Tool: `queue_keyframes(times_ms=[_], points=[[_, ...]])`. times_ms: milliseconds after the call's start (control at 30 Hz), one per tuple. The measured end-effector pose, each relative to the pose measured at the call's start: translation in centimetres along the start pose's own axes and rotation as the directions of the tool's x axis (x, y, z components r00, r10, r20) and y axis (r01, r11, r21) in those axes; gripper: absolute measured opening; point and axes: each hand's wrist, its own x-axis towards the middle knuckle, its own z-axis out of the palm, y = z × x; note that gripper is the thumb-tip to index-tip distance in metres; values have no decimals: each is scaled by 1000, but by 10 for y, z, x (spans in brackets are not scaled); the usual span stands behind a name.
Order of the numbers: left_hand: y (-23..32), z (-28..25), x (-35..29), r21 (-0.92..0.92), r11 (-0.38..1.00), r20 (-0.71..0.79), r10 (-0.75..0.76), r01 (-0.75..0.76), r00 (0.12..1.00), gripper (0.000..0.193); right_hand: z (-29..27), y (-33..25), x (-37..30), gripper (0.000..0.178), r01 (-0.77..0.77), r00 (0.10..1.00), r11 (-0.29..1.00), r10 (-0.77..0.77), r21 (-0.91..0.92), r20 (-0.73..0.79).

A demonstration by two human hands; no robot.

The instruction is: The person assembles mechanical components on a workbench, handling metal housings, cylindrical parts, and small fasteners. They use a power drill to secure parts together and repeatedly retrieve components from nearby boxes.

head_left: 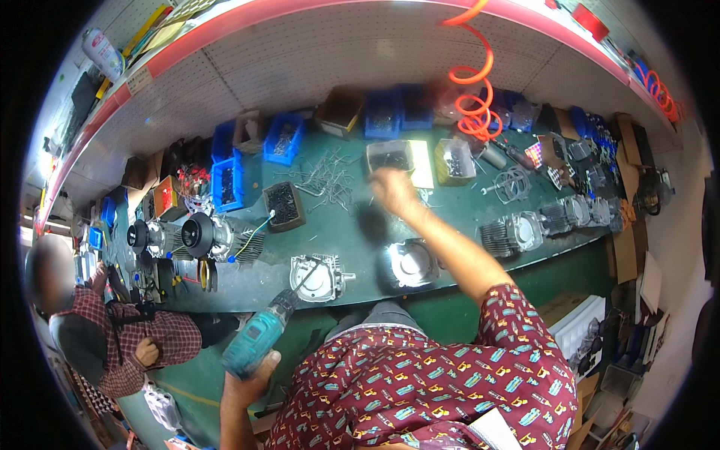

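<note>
My left hand [259,377] is wrapped round the grip of a teal cordless drill [257,339]. The drill's long bit reaches up to a silver metal motor end cover [315,279] at the table's near edge. My right arm stretches forward across the bench, and my right hand [391,189] is at the front of a pale bin of small dark parts [390,154]. Its fingers are bent, and whatever they hold is hidden. Below that arm a finned silver motor housing [411,264] lies on the bench.
Blue bins [283,139] and a box of dark screws [284,206] stand beside a pile of metal rods [324,178]. Finned motors with black fans [202,235] sit left; more housings [517,232] sit right. An orange coiled hose [480,112] hangs overhead. Another person [135,330] sits left.
</note>
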Motion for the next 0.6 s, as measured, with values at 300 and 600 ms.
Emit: queue_keyframes(times_ms=[300,600], points=[[-13,41,-16,-283,951,-220,-192,125,957,24,64,142,91,39,-316,748,863,482,-395,455],[-12,45,-27,-132,962,-251,-266,240,931,24,85,160,104,42,-109,684,874,412,-474,602]])
